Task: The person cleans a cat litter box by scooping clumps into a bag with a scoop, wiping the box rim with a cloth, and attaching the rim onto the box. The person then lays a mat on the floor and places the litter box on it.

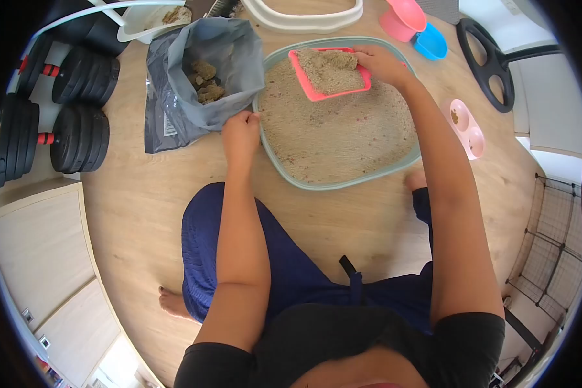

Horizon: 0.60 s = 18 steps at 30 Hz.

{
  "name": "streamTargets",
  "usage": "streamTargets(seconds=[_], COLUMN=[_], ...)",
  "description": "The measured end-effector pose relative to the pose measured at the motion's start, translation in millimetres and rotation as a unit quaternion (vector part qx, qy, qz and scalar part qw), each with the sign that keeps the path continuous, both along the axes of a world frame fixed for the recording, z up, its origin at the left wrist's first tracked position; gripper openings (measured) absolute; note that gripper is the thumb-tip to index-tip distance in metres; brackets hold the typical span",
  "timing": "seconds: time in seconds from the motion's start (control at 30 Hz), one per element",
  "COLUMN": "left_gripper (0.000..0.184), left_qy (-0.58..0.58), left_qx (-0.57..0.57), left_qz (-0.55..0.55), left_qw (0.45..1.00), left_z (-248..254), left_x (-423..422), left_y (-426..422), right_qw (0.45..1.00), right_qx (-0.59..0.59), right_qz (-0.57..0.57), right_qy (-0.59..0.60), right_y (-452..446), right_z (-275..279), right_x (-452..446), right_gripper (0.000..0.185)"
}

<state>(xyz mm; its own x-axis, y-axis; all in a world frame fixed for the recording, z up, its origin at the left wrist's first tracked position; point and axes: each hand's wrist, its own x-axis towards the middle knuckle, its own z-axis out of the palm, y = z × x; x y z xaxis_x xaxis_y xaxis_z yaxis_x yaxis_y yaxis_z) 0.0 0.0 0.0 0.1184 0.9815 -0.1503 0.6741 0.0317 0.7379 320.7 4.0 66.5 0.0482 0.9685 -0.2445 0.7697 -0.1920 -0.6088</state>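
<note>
A green-rimmed litter tray (333, 186) full of sandy cat litter (336, 142) lies on the floor in front of me. Over its far part, my right hand (380, 63) is closed on a pink litter scoop (315, 97) heaped with litter and a large clump. My left hand (242, 134) is closed on the near edge of a grey plastic bag (236, 55), beside the tray's left rim. The bag gapes open, and several brown clumps (207, 84) show inside it. The scoop's handle is hidden by my right hand.
Dumbbells (81, 139) stand at the left. Behind the tray are a cream-coloured frame (304, 24), a pink scoop-like cup (402, 19) and a blue one (431, 43). A pink double bowl (465, 129) and a black-based stand (491, 64) sit at the right.
</note>
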Motion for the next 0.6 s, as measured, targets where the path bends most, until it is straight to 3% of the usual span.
streamTargets(seconds=[0.07, 0.17, 0.27, 0.5, 0.6], left_gripper=[0.024, 0.024, 0.024, 0.024, 0.023], left_qy=[-0.017, -0.015, -0.014, -0.011, -0.001], left_qx=[-0.022, -0.007, -0.010, -0.011, -0.006], left_qz=[0.007, 0.007, 0.009, 0.010, 0.003], left_qw=[1.000, 1.000, 1.000, 1.000, 1.000], left_z=[-5.4, -3.6, -3.4, -1.5, -2.3], left_x=[-2.5, -1.5, -3.6, -2.7, -1.0], left_y=[1.6, 0.8, -0.2, 0.2, -0.2], right_qw=[0.997, 0.992, 0.992, 0.994, 0.983], right_qx=[0.036, 0.110, 0.074, 0.087, 0.107], right_qz=[0.040, -0.003, 0.038, 0.000, 0.092], right_qy=[-0.056, -0.058, -0.098, -0.066, -0.120], right_y=[0.8, -3.3, -1.8, -7.6, -13.2], right_z=[1.3, 11.6, 21.0, 17.2, 14.7], right_x=[0.3, 1.9, 1.5, -6.5, -13.4], right_gripper=[0.035, 0.033, 0.033, 0.031, 0.031])
